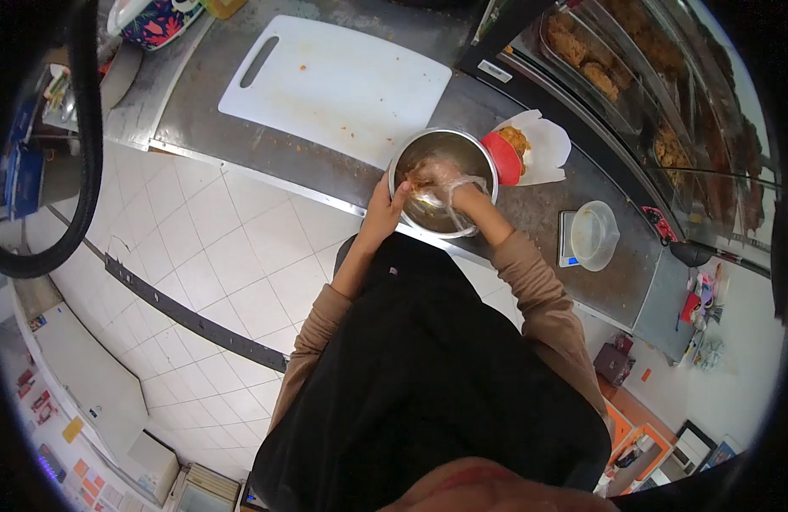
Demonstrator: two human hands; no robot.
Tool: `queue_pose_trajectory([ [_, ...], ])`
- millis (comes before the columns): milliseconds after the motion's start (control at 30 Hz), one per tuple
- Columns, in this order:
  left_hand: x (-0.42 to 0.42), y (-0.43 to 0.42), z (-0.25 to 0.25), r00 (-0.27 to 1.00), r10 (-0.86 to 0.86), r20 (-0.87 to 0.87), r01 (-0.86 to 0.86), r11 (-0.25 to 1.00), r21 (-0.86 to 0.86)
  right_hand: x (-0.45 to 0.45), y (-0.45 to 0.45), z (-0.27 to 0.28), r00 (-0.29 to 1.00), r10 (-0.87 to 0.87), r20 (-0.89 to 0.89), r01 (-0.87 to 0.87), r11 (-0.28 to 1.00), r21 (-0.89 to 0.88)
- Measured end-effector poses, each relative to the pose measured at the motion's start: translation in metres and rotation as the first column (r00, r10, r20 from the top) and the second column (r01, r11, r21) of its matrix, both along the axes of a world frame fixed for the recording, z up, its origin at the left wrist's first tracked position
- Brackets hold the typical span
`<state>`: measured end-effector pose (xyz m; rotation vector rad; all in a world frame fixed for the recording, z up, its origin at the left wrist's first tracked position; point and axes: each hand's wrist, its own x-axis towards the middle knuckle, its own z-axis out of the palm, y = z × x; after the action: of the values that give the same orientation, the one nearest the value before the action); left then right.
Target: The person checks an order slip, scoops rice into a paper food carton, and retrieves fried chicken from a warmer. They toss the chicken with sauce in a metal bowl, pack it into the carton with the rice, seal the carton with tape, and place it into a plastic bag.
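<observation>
A round steel mixing bowl (pixel 400 162) sits at the counter's front edge, close to my body. My left hand (pixel 384 207) grips its rim on the left side, thumb over the edge. Inside the bowl is my right hand (pixel 445 181), in a clear plastic glove, with its fingers curled around brownish food that I cannot make out clearly. Touching the bowl's right side, a red and white paper takeaway box (pixel 543 152) stands unfolded, with golden fried chicken (pixel 515 143) in it.
A white cutting board (pixel 343 81) with crumbs lies behind the bowl. To the right, a translucent plastic tub (pixel 594 236) rests on a small scale (pixel 567 241). A glass display cabinet (pixel 650 94) holding trays of fried food borders the counter (pixel 539 209).
</observation>
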<state>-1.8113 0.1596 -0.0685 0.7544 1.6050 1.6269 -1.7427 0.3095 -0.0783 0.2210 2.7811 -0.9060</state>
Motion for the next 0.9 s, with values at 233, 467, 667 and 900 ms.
queue_pose_trajectory([
  [233,0.001,-0.003,-0.008,0.999,0.012,-0.034,-0.014,0.999,-0.051,0.016,-0.001,-0.001,0.938,-0.154,-0.311,0.214,0.962,0.17],
  [467,0.009,0.005,-0.002,0.995,0.099,-0.033,-0.101,0.994,-0.053,0.0,-0.029,-0.016,0.858,-0.492,0.148,0.481,0.668,-0.568],
  [667,0.017,0.003,-0.02,0.992,0.129,0.011,-0.129,0.99,-0.052,0.011,-0.014,-0.012,0.899,-0.225,0.375,0.437,0.442,-0.783],
  [900,0.006,-0.006,0.009,0.795,-0.006,0.607,0.021,1.0,-0.018,0.016,-0.009,-0.023,0.899,-0.18,0.399,0.332,-0.315,-0.889],
])
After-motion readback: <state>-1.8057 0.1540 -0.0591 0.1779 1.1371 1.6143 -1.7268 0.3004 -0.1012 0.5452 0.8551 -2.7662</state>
